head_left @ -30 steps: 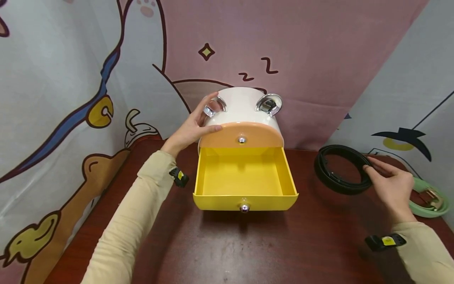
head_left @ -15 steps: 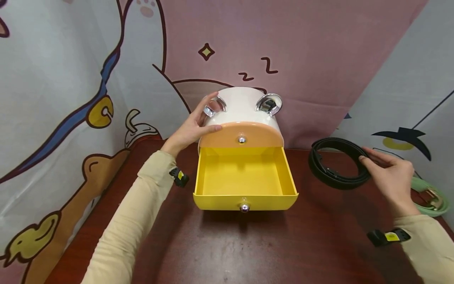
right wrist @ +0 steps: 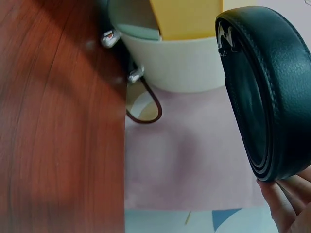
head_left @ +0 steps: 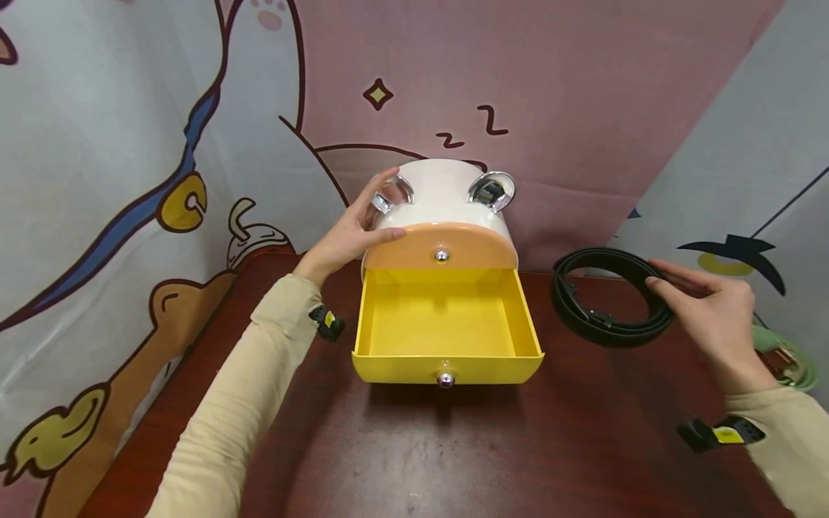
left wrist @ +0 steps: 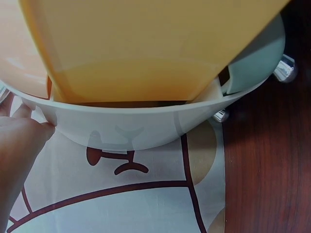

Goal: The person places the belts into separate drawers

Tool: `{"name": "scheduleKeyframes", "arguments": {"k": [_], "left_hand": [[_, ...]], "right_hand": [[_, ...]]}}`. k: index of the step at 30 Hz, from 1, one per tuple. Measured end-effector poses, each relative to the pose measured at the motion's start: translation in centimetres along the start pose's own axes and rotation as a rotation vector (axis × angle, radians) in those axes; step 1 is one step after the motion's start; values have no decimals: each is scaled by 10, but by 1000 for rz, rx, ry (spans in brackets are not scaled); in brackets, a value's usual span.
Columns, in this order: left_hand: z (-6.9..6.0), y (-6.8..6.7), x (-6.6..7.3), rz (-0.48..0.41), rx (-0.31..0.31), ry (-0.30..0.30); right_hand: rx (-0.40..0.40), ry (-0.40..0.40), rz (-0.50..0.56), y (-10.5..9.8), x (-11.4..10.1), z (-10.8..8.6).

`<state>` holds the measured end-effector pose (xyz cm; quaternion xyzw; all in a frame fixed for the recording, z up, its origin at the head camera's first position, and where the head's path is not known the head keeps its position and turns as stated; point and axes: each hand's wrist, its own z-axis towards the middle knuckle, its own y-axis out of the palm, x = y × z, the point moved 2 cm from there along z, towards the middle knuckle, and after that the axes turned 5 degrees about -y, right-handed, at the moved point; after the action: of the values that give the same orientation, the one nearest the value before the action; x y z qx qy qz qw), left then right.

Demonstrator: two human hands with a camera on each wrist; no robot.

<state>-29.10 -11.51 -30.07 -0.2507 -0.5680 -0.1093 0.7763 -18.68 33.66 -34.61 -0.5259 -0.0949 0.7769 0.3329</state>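
Note:
My left hand (head_left: 352, 234) rests on the left side of a white desktop drawer cabinet (head_left: 440, 188), fingers beside its silver ear and thumb on the orange upper drawer (head_left: 476, 248). In the left wrist view the thumb touches the cabinet's white shell (left wrist: 146, 127). Below the orange front, the yellow drawer (head_left: 401, 369) is pulled out with nothing in it. Held to the right of the drawer and above the table is a coiled black belt (head_left: 612, 334), its right edge pinched by my right hand (head_left: 715, 316). The right wrist view shows the belt (right wrist: 291, 92) close up, with its buckle partly visible.
A coiled green belt (head_left: 803, 370) with a gold buckle lies at the table's right edge, partly behind the right wrist. The dark red wooden table (head_left: 414, 460) meets a cartoon-printed cloth (head_left: 570, 86) behind and at both sides.
My right hand has shifted the black belt slightly left and up, closer to the yellow drawer. The left hand, cabinet and drawer have stayed in place.

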Motion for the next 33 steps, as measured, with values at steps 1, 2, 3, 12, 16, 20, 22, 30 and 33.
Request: {"name": "scheduleKeyframes", "arguments": {"k": [1,2,3,12,16,20,22,30,33], "left_hand": [[0,0,0,1,1,1],[0,0,0,0,1,1],[0,0,0,-2,0,4],[0,0,1,-10,1,8],[0,0,0,-11,-1,5],[1,0,0,-16,-4,5],[1,0,0,-16,-4,8],[1,0,0,-2,6,12],[0,0,1,6,9,1]], "right_hand": [[-5,0,9,0,-2,0],[-13,4,21,0,-5,0],[-19,4,29,0,-7,0],[-103,-5,56,6,-29,4],[-109,-60,64,12,-35,5],[-120,-107,52,17,-40,4],[-134,-124,47,19,-44,3],[-202,-135,34,29,-59,3],[-215,-137,28,32,-62,3]]}}
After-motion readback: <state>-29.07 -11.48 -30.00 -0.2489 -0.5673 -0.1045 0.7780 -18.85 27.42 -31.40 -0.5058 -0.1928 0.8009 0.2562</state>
